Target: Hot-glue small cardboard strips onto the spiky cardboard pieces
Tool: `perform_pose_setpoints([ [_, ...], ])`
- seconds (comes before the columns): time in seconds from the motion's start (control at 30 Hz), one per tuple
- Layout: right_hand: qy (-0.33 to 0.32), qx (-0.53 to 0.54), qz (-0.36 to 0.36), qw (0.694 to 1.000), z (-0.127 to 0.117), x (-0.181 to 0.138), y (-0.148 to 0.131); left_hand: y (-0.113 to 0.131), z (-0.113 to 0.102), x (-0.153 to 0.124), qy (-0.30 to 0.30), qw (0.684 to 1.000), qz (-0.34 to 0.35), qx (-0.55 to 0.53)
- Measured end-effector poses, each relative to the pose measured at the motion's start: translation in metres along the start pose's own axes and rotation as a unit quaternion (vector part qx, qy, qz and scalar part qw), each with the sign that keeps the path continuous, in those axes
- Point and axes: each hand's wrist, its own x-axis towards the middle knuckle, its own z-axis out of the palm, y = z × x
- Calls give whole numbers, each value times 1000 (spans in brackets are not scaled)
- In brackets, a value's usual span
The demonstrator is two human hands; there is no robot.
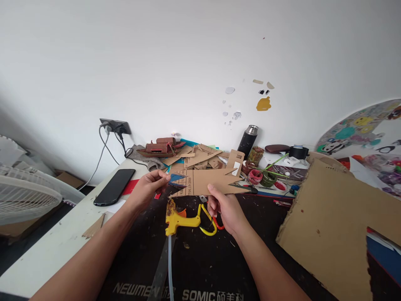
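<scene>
A flat cardboard piece [206, 179], with printed characters at its left end and V-shaped notches at both ends, is raised over the black desk mat [138, 251]. My right hand [227, 209] grips its lower edge, thumb on top and fingers underneath. Beside the left notch, my left hand [155, 182] is closed in a pinch; anything between its fingertips is too small to make out. Just below the cardboard lies a yellow hot glue gun [181, 220] with a clear glue stick [171, 263] in its rear end. Yellow and red curved handles [211, 228] rest under my right hand.
Behind sit a brown model boat [159, 149], cardboard scraps [203, 155], a black thermos [247, 141] and paint jars [255, 177]. A phone [114, 187] lies left, near a fan [28, 200]. A large cardboard sheet [326, 221] covers the right side.
</scene>
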Motion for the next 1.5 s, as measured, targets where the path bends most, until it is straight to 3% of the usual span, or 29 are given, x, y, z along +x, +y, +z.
perform_pose_setpoints([
  [0.27, -2, -10, 3, 1000, 0, -1, -1, 7, 2, -1, 33, 999, 40, 5],
  [0.47, 0, -5, 3, 1000, 0, 0, 0, 3, 0, -1, 10, 995, 16, 98],
  [0.67, 5, -2, 2, 1000, 0, 1, 1, -4, -3, 1, 12, 991, 48, 128],
  [0.77, 4, -5, 3, 1000, 0, 0, 1, 0, -2, -1, 8, 991, 24, 132],
  [1.03, -2, -20, 6, 1000, 2, -1, -3, 12, 7, -8, -83, 986, -47, 133],
  [1.5, -12, -25, 2, 1000, 6, 1, 3, -1, 20, -12, -84, 993, -56, 59],
])
